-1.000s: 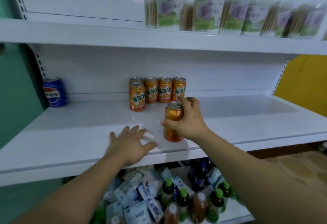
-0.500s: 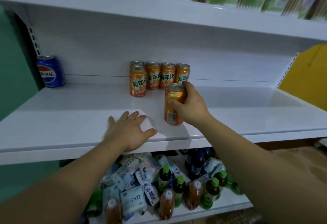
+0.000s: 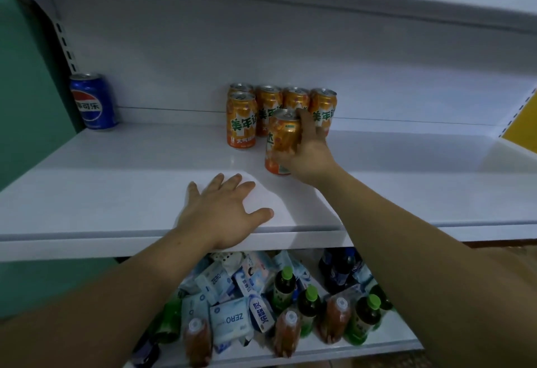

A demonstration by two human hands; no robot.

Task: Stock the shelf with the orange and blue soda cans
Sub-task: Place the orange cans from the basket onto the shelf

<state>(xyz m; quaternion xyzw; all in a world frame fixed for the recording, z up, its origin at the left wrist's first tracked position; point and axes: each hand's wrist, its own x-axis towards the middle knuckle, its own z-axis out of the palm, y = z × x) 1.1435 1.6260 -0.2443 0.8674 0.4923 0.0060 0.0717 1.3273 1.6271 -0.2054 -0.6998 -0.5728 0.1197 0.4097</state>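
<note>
**Parking can 6**

Shelf [image 3: 116,193] has 5 orange cans [image 3: 241,120] mid-back and 1 blue can [image 3: 93,101] in the back-left corner. Left hand [image 3: 223,210] rests flat near the front edge, holding nothing. Right hand [image 3: 312,149] has its fingers wrapped round a 6th can [image 3: 283,138] just in front of the group. I'd slide it in upright so the neighbours don't topple.

My gripped can [image 3: 283,141] is glossy orange with a green character at its left edge — its foot looks white, though my view there is poor. At twelve o'clock, the orange cans [image 3: 241,120] carry green lettering edged white. At ten o'clock the blue can [image 3: 93,101] bears a red, white and blue roundel. The shelf [image 3: 116,193] is white; at three o'clock, a yellow panel [image 3: 523,132].
</note>
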